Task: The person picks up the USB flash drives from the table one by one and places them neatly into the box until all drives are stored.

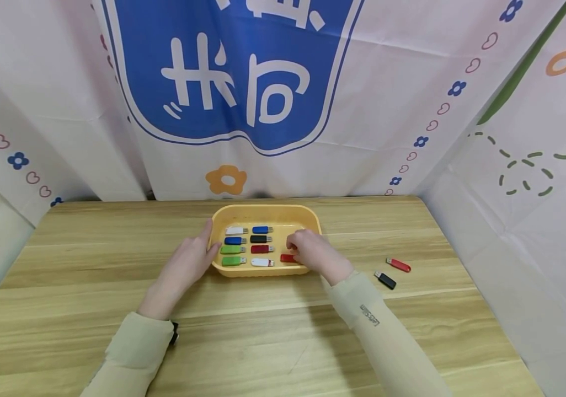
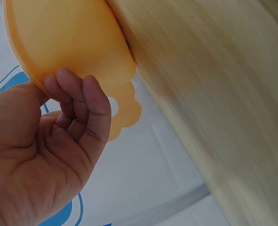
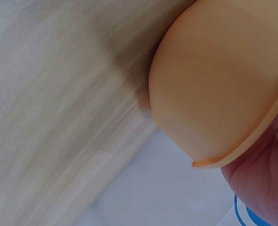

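A yellow plastic tray [image 1: 266, 272] holds USB flash drives in two columns on its left and middle: white, blue, green, black and dark red ones. My left hand [image 1: 190, 260] grips the tray's left rim; in the left wrist view its fingers [image 2: 95, 101] curl against the outer wall, the thumb partly hidden behind the rim. Inside the tray's right part, my right hand [image 1: 316, 255] pinches a red USB flash drive [image 1: 288, 257], whose right end is hidden by the fingers. In the right wrist view the tray wall [image 3: 218, 84] hides most of that hand.
On the wooden table [image 1: 263, 342], right of the tray, lie another red USB flash drive [image 1: 399, 264] and a black one [image 1: 385, 280]. A printed white cloth [image 1: 382, 110] hangs behind the table's back edge, and more cloth stands at both sides.
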### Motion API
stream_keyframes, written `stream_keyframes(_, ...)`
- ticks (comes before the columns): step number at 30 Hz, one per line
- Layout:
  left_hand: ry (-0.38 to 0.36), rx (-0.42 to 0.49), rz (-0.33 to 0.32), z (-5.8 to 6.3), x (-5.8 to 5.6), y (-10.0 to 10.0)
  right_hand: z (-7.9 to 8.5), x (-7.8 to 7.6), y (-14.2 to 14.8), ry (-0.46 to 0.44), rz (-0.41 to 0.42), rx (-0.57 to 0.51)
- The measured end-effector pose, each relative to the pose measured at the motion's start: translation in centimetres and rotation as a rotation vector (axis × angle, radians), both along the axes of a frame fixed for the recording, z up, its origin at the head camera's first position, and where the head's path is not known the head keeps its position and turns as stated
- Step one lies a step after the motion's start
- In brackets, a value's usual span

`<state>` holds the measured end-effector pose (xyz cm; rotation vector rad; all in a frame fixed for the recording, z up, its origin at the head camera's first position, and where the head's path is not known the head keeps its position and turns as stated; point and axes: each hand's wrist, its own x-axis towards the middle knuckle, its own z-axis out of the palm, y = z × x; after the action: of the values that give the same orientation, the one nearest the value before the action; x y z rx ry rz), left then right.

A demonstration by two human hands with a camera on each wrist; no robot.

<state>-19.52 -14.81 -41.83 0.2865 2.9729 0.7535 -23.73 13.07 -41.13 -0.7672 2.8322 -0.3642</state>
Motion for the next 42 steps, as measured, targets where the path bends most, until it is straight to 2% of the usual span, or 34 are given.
stream_keyframes(12,-0.012,0.0,0.004,-0.1,-0.1,0.0,-0.2,0.5,0.8,0.146,0.015,-0.131)
stream_keyframes(19,-0.008,-0.001,0.003,-0.1,-0.1,0.0,0.9,2.0,1.3,0.209,0.008,-0.247)
stream_keyframes(23,-0.013,0.001,0.005,0.0,-0.1,0.1,1.8,2.6,2.3,0.267,0.023,-0.259)
stream_keyframes(26,-0.018,0.001,0.008,0.0,-0.1,0.1,2.4,2.9,3.6,0.292,0.03,-0.266)
stream_keyframes(33,-0.013,0.0,0.006,-0.1,-0.1,0.0,3.6,3.2,8.2,0.261,-0.015,-0.294)
stream_keyframes(37,-0.013,-0.004,0.004,0.0,-0.2,0.0,3.1,3.4,11.2,0.275,-0.019,-0.289)
stream_keyframes(42,-0.014,-0.009,0.003,0.0,-0.2,0.0,1.5,3.9,13.9,0.313,0.012,-0.24)
